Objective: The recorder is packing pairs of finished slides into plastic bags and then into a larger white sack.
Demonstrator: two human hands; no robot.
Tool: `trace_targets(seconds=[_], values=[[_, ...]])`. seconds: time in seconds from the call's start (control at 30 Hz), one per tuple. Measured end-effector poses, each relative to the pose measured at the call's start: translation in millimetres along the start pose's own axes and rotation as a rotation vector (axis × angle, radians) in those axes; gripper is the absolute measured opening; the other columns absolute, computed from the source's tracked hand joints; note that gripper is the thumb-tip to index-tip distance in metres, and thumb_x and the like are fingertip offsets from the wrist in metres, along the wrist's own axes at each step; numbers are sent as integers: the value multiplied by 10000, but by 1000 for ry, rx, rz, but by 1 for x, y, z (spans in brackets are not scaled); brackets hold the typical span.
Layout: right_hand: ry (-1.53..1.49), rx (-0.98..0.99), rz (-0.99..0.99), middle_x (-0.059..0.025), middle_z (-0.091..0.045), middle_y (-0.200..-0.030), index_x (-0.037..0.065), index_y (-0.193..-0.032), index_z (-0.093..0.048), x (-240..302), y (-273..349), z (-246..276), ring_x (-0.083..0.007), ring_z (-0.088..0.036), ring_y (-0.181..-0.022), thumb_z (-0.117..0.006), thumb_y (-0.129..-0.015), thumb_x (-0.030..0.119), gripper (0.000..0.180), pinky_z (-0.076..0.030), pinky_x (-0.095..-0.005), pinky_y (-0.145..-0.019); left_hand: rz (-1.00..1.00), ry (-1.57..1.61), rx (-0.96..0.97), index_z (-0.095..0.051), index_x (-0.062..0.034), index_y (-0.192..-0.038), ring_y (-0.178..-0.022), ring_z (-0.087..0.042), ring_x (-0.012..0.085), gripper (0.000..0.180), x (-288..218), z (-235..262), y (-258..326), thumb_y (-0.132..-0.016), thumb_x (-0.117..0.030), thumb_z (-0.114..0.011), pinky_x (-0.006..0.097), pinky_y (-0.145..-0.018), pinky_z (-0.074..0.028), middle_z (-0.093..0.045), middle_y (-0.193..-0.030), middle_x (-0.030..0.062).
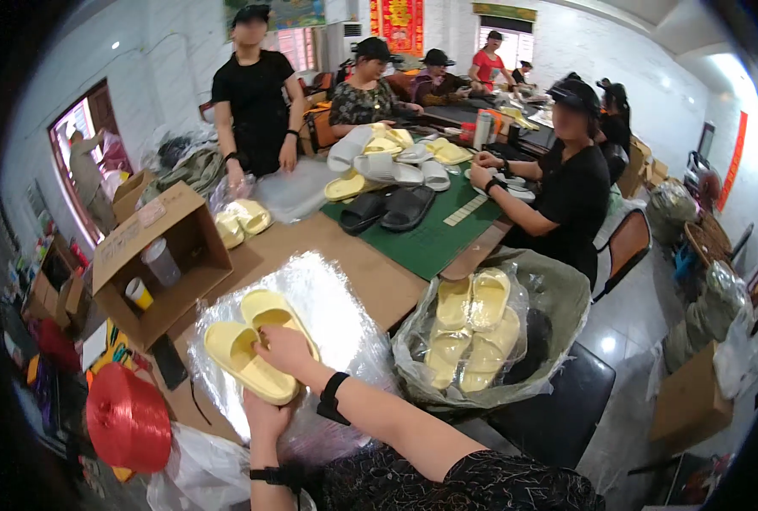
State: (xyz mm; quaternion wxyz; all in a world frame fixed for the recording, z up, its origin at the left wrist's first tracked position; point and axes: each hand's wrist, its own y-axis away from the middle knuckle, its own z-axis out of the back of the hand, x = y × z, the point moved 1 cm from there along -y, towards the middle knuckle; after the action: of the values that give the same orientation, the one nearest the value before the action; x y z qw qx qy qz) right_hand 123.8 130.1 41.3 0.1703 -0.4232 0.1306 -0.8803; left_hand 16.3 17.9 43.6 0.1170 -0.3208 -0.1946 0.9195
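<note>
A pair of pale yellow slippers [244,364] is in front of me, side by side, above a stack of clear, shiny plastic bags [332,311]. My right hand [287,349] reaches across the pair, its fingers closed at the inner edges where the two slippers meet. From below, my left hand [264,416] grips the heel end of the nearer slipper; its fingertips are hidden beneath the sole. Black bands circle both my wrists.
Right of me, a lined sack [515,375] holds bagged yellow slippers. Left are a cardboard box [162,264] with cups inside and a red twine roll [128,417]. Ahead, slippers pile on a green mat [456,226]; co-workers [255,102] surround the long table.
</note>
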Motion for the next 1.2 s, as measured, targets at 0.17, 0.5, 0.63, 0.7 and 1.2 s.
trace_targets(seconds=[0.17, 0.5, 0.63, 0.7, 1.2], values=[[7, -39, 13, -175, -671, -873, 42, -965, -630, -7, -4, -5, -374, -659, -796, -614, -878, 372, 341, -513, -482, -713, -126, -75, -12, -686, -53, -1107, -1079, -605, 370, 445, 2, -3, -2, -728, -248, -812, 453, -935, -460, -692, -1108, 142], [15, -26, 13, -181, -686, -865, 48, -1049, -637, -1, 0, -1, -365, -670, -816, -606, -877, 381, 375, -527, -473, -721, -105, 67, -62, -665, -27, -1104, -1057, -622, 385, 509, 3, -3, -1, -696, -279, -836, 451, -908, -485, -694, -1091, 160], [32, -63, 38, -181, -684, -843, 50, -1027, -635, 2, 1, -7, -368, -672, -814, -606, -876, 379, 364, -529, -470, -716, -102, 17, -94, -674, -30, -1089, -1042, -628, 379, 485, 21, -9, 6, -697, -274, -826, 450, -903, -484, -686, -1090, 161], [132, 95, 50, -183, -692, -843, 29, -1030, -629, 9, -6, -8, -372, -676, -798, -602, -876, 398, 401, -529, -466, -712, -56, -14, -7, -665, -63, -1147, -1152, -547, 387, 542, 34, -7, 12, -697, -337, -793, 478, -989, -420, -659, -1158, 162], [212, 33, -13, -188, -692, -834, 46, -893, -649, -34, -18, 50, -383, -672, -802, -530, -909, 310, 290, -525, -479, -720, -66, -294, 239, -492, -116, -1421, -1432, -290, 395, 751, 34, -19, 0, -810, -512, -676, 513, -1171, -221, -391, -1523, 162]])
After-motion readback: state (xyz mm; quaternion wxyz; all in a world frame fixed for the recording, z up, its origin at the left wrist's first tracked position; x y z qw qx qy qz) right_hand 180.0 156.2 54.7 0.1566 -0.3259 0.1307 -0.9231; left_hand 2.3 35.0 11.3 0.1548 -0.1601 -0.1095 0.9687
